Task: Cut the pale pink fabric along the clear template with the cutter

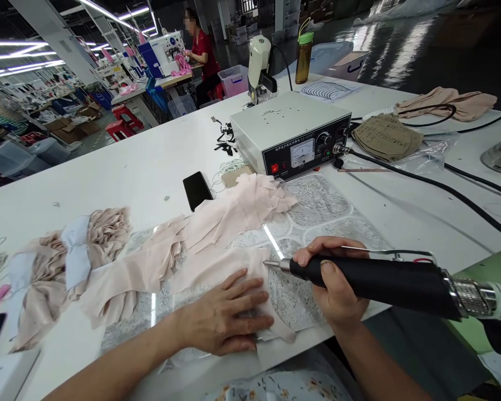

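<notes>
My left hand (223,314) lies flat, fingers spread, pressing a pale pink fabric piece (217,266) onto a clear sheet over lace-patterned material (317,209). My right hand (336,284) is wrapped round a black ultrasonic cutting handpiece (371,278). Its metal tip (271,263) touches the right edge of the fabric, just beyond my left fingertips. A stack of pink fabric strips (234,214) fans out behind, toward the control box.
A white control box with a meter (290,133) stands mid-table, black cables (434,186) running right. A phone (197,189) lies left of it. Bundled beige pieces (73,256) sit at left. A bottle (304,55) and beige fabrics (442,106) lie farther back. Another person (202,53) sews far off.
</notes>
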